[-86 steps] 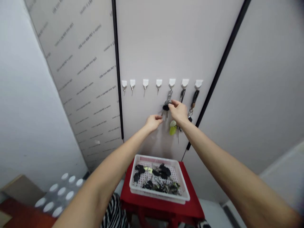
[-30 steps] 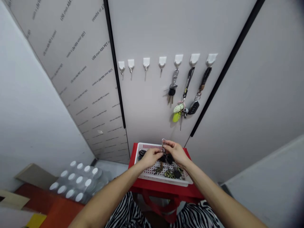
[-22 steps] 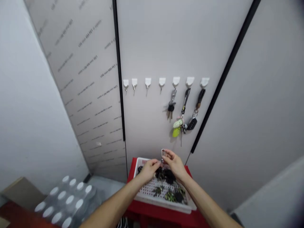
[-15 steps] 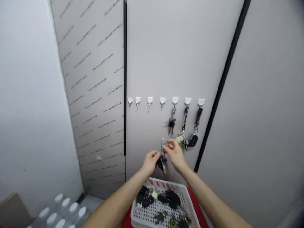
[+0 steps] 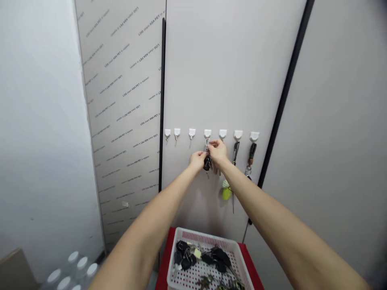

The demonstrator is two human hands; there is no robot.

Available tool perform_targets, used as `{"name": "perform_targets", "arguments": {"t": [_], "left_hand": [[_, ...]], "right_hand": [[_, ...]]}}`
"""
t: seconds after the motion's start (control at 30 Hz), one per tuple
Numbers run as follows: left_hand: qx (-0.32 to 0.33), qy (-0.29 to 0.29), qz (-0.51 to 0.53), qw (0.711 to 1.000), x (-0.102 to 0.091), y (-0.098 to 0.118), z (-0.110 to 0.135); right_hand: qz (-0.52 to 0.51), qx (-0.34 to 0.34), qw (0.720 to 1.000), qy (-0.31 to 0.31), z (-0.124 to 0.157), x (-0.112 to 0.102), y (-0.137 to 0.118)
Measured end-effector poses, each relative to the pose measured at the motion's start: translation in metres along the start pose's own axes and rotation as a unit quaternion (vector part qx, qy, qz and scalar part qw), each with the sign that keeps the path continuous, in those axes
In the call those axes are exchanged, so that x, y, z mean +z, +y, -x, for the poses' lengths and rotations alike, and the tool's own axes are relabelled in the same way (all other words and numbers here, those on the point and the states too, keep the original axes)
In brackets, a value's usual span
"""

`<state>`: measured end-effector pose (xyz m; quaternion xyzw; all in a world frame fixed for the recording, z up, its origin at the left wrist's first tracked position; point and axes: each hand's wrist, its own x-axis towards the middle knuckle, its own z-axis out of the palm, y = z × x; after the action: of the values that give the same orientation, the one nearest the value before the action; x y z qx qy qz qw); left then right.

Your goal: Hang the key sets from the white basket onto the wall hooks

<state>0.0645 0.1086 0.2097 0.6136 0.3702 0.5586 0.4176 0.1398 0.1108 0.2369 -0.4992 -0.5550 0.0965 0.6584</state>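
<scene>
Left hand and right hand reach forward, fingers clamped on a silver-clipped bunch of black-headed keys. Just above the fingers sits a white, metal-pronged hook.

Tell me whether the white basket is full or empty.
Neither: the basket is partly filled. Keys lie in clumps, with bare perforated bottom showing between them.

Free room above hooks; basket below

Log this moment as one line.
left hand: holding key bunch; right hand: holding clip; clip: at fourth hook from left, hooking unclear; basket below: loose keys
</scene>
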Motion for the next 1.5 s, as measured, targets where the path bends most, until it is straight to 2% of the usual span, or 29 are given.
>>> {"name": "perform_targets", "arguments": {"t": [0.13,0.23,0.33,0.4,0.5,0.63,0.73,0.8,0.9,1.0,1.07,1.2,1.33,1.4,1.5], "left_hand": [[-0.01,0.007,-0.056,0.998,0.003,-0.008,-0.006],[-0.019,0.023,-0.066,0.997,0.0,-0.015,-0.006],[-0.038,0.044,-0.076,0.995,-0.01,-0.027,0.001],[-0.059,0.035,-0.099,0.993,-0.021,-0.041,0.014],[-0.1,-0.037,-0.144,0.984,-0.034,-0.076,0.048],[-0.115,-0.165,-0.227,0.953,-0.037,-0.13,0.114],[-0.082,-0.259,-0.289,0.918,-0.032,-0.16,0.159],[-0.053,-0.282,-0.326,0.901,-0.029,-0.171,0.177],[-0.024,-0.259,-0.372,0.891,-0.027,-0.176,0.188],[-0.019,-0.251,-0.394,0.884,-0.028,-0.176,0.189],[-0.01,-0.255,-0.403,0.879,-0.029,-0.176,0.189],[0.015,-0.269,-0.424,0.865,-0.028,-0.174,0.191],[0.028,-0.295,-0.428,0.854,-0.026,-0.171,0.191],[0.017,-0.287,-0.406,0.867,-0.026,-0.172,0.19],[-0.017,-0.229,-0.356,0.906,-0.027,-0.175,0.188]], "right_hand": [[0.077,0.015,0.997,0.008,0.001,0.0,0.003],[0.113,-0.02,0.993,-0.003,0.01,-0.005,-0.001],[0.135,-0.072,0.988,-0.014,0.027,-0.015,-0.001],[0.129,-0.083,0.988,-0.027,0.044,-0.023,0.007],[0.11,-0.048,0.986,-0.112,0.08,-0.037,0.038],[0.13,0.049,0.959,-0.245,0.15,-0.057,0.098],[0.195,0.096,0.935,-0.279,0.198,-0.072,0.129],[0.26,0.078,0.922,-0.275,0.218,-0.08,0.14],[0.334,0.03,0.897,-0.288,0.231,-0.085,0.143],[0.372,0.024,0.866,-0.333,0.234,-0.083,0.14],[0.372,0.022,0.86,-0.349,0.235,-0.081,0.137],[0.287,0.053,0.882,-0.37,0.239,-0.078,0.135],[0.141,0.143,0.904,-0.377,0.242,-0.078,0.139],[0.081,0.196,0.912,-0.35,0.241,-0.078,0.144],[0.04,0.245,0.937,-0.248,0.238,-0.079,0.152]]}}
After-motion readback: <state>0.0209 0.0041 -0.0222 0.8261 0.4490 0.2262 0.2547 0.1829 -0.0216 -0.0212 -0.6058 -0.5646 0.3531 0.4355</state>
